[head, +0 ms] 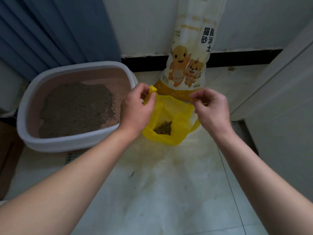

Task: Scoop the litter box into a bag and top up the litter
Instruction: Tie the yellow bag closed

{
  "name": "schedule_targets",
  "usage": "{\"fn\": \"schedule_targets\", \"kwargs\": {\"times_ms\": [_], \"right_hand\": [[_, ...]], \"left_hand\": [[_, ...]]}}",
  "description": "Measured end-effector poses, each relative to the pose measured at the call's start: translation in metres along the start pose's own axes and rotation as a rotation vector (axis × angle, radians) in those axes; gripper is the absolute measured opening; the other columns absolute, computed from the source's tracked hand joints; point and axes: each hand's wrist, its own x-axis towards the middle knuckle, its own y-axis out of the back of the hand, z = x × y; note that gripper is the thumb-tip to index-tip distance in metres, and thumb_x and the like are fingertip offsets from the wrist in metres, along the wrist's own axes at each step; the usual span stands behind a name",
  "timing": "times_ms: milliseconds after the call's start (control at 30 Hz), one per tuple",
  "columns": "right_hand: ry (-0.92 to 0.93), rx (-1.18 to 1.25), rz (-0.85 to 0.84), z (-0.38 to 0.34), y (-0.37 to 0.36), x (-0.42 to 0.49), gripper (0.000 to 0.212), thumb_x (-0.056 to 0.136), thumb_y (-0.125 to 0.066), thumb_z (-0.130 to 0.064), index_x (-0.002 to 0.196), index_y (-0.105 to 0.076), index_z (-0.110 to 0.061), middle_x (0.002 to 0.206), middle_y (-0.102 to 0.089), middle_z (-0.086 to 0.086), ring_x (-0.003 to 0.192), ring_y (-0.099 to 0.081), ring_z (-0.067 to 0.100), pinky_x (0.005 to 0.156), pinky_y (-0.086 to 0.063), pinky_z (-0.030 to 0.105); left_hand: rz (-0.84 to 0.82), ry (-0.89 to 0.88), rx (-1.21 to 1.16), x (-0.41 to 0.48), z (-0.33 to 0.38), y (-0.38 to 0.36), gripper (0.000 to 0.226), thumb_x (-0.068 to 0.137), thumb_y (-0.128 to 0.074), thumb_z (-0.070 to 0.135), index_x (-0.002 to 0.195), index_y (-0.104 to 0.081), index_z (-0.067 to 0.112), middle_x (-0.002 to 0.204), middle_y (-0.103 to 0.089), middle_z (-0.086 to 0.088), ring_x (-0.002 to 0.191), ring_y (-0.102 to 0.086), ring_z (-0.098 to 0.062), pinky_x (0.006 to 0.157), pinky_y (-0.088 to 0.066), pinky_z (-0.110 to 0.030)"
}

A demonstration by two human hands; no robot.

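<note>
A yellow plastic bag (171,116) sits on the tiled floor with a dark clump of scooped litter (163,128) in its bottom. My left hand (137,109) pinches the bag's left handle, held up above the bag. My right hand (210,109) pinches the right handle, and the bag's mouth is spread between them. To the left stands the litter box (55,141), white-rimmed with a pink inside, holding grey-brown litter (76,107). Behind the yellow bag, a tall sack of fresh cat litter (188,53) leans against the wall.
A blue curtain (50,31) hangs behind the litter box. A white door or cabinet panel (279,99) stands to the right. Loose grains and stains mark the floor tiles (160,184). A slotted white piece (72,157) pokes out under the box's front edge.
</note>
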Motion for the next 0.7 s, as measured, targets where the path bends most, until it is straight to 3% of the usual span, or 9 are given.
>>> {"fn": "schedule_targets", "kwargs": {"times_ms": [100,267,367,567,700], "right_hand": [[0.058,-0.012,0.005,-0.017,-0.001,0.000,0.021,0.090,-0.061,-0.001,0.089,-0.075,-0.017,0.084,-0.071,-0.012,0.077,-0.067,0.006,0.071,-0.057,0.026],[0.165,-0.020,0.041,-0.034,-0.003,-0.002,0.023,0.087,-0.062,0.001,0.086,-0.075,-0.018,0.084,-0.072,-0.012,0.082,-0.068,0.005,0.074,-0.055,0.021],[0.152,-0.052,0.024,-0.034,-0.007,-0.001,0.024,0.087,-0.062,0.000,0.086,-0.075,-0.020,0.086,-0.073,-0.010,0.083,-0.068,0.004,0.078,-0.056,0.028],[0.296,0.023,0.089,-0.053,0.000,-0.002,0.022,0.086,-0.059,0.002,0.086,-0.075,-0.014,0.088,-0.074,-0.005,0.086,-0.070,0.008,0.078,-0.056,0.029],[0.157,-0.071,-0.006,-0.039,-0.009,-0.001,0.026,0.085,-0.060,0.002,0.083,-0.074,-0.019,0.084,-0.072,-0.011,0.085,-0.068,0.004,0.083,-0.056,0.036]], "left_hand": [[-0.028,-0.085,0.020,0.003,0.011,0.004,0.008,0.091,-0.063,0.029,0.089,-0.063,0.021,0.080,-0.062,0.009,0.076,-0.059,-0.011,0.064,-0.051,-0.039],[-0.002,-0.143,-0.010,0.010,0.025,0.006,0.010,0.090,-0.064,0.027,0.088,-0.063,0.017,0.080,-0.063,0.006,0.076,-0.059,-0.013,0.068,-0.051,-0.039],[-0.036,-0.157,0.014,0.010,0.030,0.007,0.010,0.089,-0.064,0.026,0.087,-0.063,0.016,0.080,-0.063,0.006,0.076,-0.059,-0.014,0.067,-0.050,-0.040],[0.144,-0.192,-0.091,0.017,0.051,0.019,0.011,0.091,-0.064,0.024,0.088,-0.064,0.013,0.079,-0.063,0.005,0.073,-0.059,-0.012,0.066,-0.050,-0.036],[0.001,-0.128,0.033,0.012,0.030,0.012,0.009,0.088,-0.064,0.027,0.086,-0.063,0.018,0.079,-0.063,0.006,0.074,-0.059,-0.014,0.065,-0.051,-0.039]]}}
